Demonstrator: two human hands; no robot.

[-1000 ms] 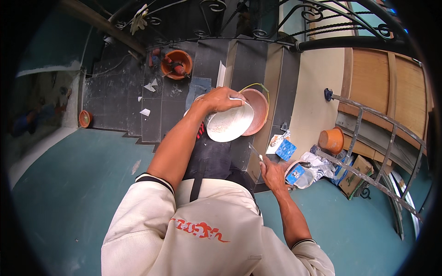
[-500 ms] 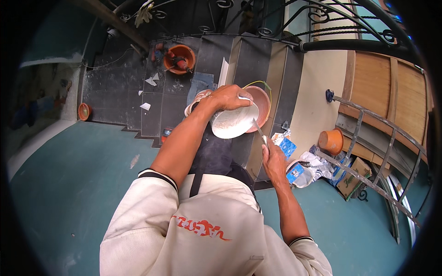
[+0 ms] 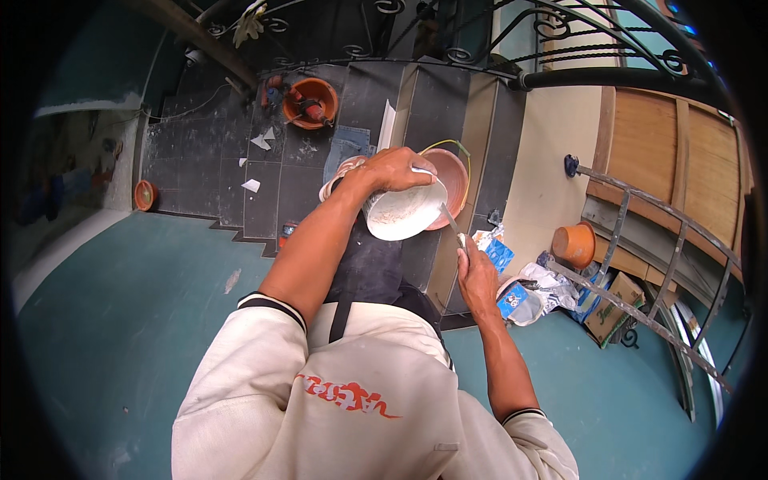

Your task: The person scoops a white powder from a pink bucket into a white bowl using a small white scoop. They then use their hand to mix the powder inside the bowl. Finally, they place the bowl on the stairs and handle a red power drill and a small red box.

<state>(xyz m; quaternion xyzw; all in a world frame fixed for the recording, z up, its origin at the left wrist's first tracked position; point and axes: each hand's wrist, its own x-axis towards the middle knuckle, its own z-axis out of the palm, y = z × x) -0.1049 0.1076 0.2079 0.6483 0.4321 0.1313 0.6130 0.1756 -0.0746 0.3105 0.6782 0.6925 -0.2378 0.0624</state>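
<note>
My left hand (image 3: pixel 400 170) grips the upper rim of a white bucket (image 3: pixel 404 214), which is tipped on its side with its mouth toward me. Pale residue coats the inside of it. Behind and partly hidden by it stands a pinkish bucket (image 3: pixel 454 178) with a yellow-green handle. In my right hand (image 3: pixel 478 278) is a putty knife (image 3: pixel 451 218) with a narrow metal blade; its tip is at the white bucket's right edge. Whether the tip touches the rim I cannot tell. My fingers cover most of the knife's handle.
On the dark tiled steps, an orange bucket (image 3: pixel 334 104) holds a red power tool. Denim cloth (image 3: pixel 347 147) and white scraps (image 3: pixel 251 186) lie nearby. To the right are an orange pail (image 3: pixel 574 245), bags, a cardboard box (image 3: pixel 614 309) and a leaning metal frame (image 3: pixel 616 232). Black iron railing crosses the top.
</note>
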